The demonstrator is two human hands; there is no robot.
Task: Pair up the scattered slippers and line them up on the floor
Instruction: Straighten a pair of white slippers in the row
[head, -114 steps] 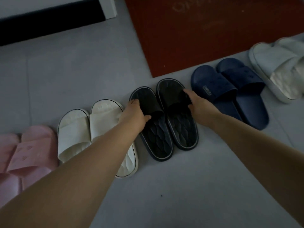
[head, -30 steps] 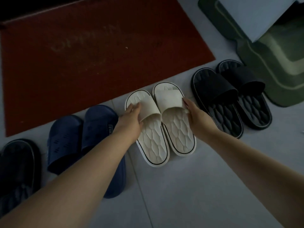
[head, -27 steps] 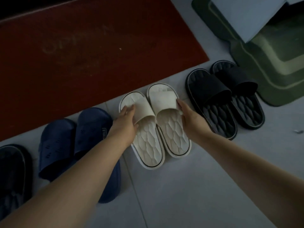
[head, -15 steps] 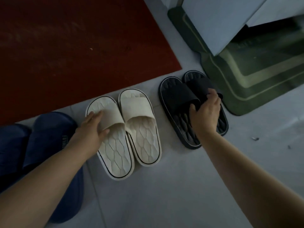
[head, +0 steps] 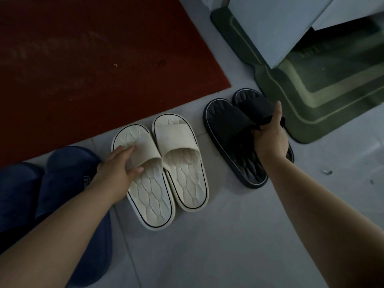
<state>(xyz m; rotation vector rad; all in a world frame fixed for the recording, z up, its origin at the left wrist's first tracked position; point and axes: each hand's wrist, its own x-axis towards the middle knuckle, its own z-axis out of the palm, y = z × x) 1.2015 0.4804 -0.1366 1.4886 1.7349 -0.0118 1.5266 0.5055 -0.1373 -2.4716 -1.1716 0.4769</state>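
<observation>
Dim floor (head: pixel 228 235), navy slippers (head: pixel 62 183) half-hidden.

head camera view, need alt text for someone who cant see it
A person's right hand grips the strap of the right-most slipper of a black pair, while the left hand rests on a cream pair beside it. Navy slippers lie left, along a red mat; a green mat lies right.

Looks like a home entryway: pale tiled floor (head: pixel 228 235), a red doormat (head: pixel 93 65) up past the left hand (head: pixel 118 169), a green mat (head: pixel 324 96) just beyond the right hand (head: pixel 270 138), and house slippers (head: pixel 182 163) lined up between them.
</observation>
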